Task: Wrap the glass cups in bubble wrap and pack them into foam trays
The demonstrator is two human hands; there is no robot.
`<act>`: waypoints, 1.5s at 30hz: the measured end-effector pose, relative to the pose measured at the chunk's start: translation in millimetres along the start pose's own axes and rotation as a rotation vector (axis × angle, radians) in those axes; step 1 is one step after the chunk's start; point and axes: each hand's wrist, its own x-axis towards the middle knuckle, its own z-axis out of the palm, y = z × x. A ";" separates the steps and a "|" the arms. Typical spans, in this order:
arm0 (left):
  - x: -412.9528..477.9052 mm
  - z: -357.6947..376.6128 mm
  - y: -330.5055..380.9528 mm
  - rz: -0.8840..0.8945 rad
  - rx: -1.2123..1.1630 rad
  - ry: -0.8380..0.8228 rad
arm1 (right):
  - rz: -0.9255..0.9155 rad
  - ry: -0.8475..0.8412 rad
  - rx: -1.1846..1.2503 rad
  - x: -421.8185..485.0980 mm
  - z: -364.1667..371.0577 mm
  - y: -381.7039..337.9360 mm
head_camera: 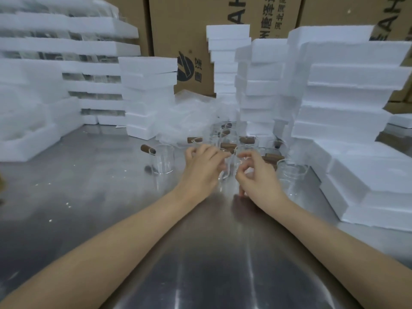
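I log: my left hand [201, 168] and right hand [256, 175], fingers curled together on one clear glass cup [225, 172] at centre of the steel table [93, 197]. More clear wooden-handled cups [163, 159] at twelve o'clock. Crumpled bubble wrap [189, 114] behind. White foam trays [356, 175] at three o'clock.

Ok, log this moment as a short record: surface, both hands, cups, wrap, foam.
surface: metal table, foam crumbs scattered on it
left hand: fingers curled round a clear glass cup at table centre
right hand: fingers curled, pinching at the same cup; exact hold hard to tell
other cups: a lone cup with a wooden handle stands to the left; a cluster of cups behind the hands
bubble wrap: loose heap behind the cups
foam trays: stacked right, centre and left
boxes: cardboard cartons at the back
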 end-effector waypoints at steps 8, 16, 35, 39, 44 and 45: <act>3.3 -8.0 8.0 0.412 0.170 0.330 | -0.210 0.037 -0.016 -0.5 3.4 2.8; 0.8 -12.3 13.8 0.341 -0.068 0.407 | -0.158 0.078 0.296 -0.8 -0.2 -4.7; -3.8 -8.1 24.0 -0.422 -1.101 -0.049 | -0.269 0.256 0.207 2.6 -4.6 -0.8; -4.1 -9.5 20.6 -0.414 -1.041 0.016 | -0.288 0.280 0.279 5.2 -7.5 -3.1; -3.5 -12.7 16.3 -0.405 -0.929 0.065 | -0.091 0.173 0.461 5.5 -10.4 0.0; -3.8 -13.6 15.0 -0.393 -0.906 0.051 | -0.055 0.151 0.485 4.7 -9.5 -0.2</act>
